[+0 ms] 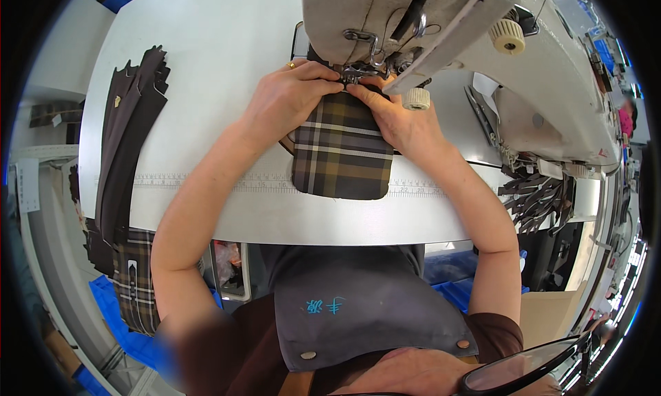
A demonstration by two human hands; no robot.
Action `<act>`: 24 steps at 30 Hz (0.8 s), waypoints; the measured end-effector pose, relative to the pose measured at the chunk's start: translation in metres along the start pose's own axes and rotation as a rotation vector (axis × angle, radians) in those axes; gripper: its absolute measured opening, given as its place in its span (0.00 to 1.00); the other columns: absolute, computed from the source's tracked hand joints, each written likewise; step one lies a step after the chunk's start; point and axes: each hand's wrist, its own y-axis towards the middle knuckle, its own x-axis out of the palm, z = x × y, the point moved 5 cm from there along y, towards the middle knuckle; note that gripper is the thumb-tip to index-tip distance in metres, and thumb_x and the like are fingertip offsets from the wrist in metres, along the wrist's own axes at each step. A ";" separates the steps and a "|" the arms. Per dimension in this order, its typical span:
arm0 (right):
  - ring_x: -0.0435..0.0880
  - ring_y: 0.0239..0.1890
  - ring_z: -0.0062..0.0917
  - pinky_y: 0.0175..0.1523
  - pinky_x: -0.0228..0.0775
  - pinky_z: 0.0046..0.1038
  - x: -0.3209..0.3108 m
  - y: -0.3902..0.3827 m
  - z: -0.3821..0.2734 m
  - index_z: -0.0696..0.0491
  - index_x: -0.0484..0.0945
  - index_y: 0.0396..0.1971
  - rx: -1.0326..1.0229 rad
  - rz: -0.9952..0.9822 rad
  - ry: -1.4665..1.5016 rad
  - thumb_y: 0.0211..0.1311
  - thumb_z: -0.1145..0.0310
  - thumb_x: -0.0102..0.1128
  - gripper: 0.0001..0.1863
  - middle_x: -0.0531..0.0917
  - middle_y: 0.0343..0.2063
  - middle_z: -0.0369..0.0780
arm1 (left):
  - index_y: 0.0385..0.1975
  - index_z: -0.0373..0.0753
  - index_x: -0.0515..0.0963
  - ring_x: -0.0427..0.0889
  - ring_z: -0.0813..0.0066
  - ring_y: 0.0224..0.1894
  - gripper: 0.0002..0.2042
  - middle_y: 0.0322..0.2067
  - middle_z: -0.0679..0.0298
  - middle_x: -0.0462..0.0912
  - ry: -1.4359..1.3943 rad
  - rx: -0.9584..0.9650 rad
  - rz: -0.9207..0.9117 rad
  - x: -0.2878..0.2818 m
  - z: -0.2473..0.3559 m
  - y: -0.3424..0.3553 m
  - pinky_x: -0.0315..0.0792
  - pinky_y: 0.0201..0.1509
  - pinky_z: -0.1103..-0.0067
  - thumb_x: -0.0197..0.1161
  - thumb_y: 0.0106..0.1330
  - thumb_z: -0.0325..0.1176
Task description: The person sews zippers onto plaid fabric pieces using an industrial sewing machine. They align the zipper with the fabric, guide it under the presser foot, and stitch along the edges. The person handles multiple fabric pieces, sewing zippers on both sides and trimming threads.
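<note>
A plaid fabric piece [341, 152] with rounded lower corners lies under the metal presser foot [351, 72] of a white sewing machine [475, 38]. My left hand [282, 100] is at the piece's upper left, fingers bent and pressed together on the fabric just beside the foot. My right hand [403, 121] holds the upper right of the piece, thumb on top near the foot and the other fingers partly hidden behind it and the machine. Both hands' fingertips are close to the needle area, where the fabric's top edge is hard to make out.
Dark fabric strips [134, 121] lie at the left, above plaid pieces [134, 279] hanging past the table edge. Scissors [482, 114] lie right of the needle area, near a pile of dark scraps [540, 200]. A white table [179, 66] carries a printed ruler. Blue bins [124, 313] are below.
</note>
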 end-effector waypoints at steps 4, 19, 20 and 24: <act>0.75 0.30 0.32 0.34 0.68 0.30 0.002 0.000 0.004 0.49 0.80 0.41 0.003 -0.004 -0.012 0.42 0.79 0.60 0.21 0.78 0.26 0.37 | 0.32 0.41 0.83 0.79 0.67 0.40 0.10 0.36 0.66 0.82 0.015 -0.006 0.007 0.000 -0.001 0.002 0.75 0.42 0.75 0.57 0.52 0.23; 0.81 0.38 0.36 0.40 0.74 0.34 0.004 -0.004 0.007 0.46 0.75 0.50 0.100 -0.084 0.086 0.48 0.81 0.55 0.26 0.81 0.39 0.40 | 0.31 0.40 0.83 0.79 0.67 0.40 0.09 0.36 0.66 0.83 0.007 -0.007 0.016 0.002 -0.006 0.000 0.75 0.44 0.75 0.56 0.54 0.23; 0.80 0.39 0.36 0.41 0.74 0.34 0.005 -0.004 0.007 0.46 0.76 0.50 0.122 -0.103 0.094 0.48 0.81 0.55 0.26 0.81 0.40 0.39 | 0.31 0.40 0.83 0.79 0.67 0.40 0.09 0.36 0.66 0.83 0.009 -0.006 0.016 0.002 -0.006 0.000 0.75 0.44 0.75 0.56 0.54 0.23; 0.76 0.37 0.36 0.42 0.71 0.33 -0.001 0.001 0.005 0.51 0.80 0.40 0.063 -0.020 0.118 0.42 0.82 0.57 0.20 0.81 0.34 0.40 | 0.31 0.41 0.83 0.79 0.66 0.40 0.09 0.37 0.66 0.83 -0.012 -0.006 0.001 0.001 -0.004 0.001 0.75 0.44 0.75 0.57 0.53 0.23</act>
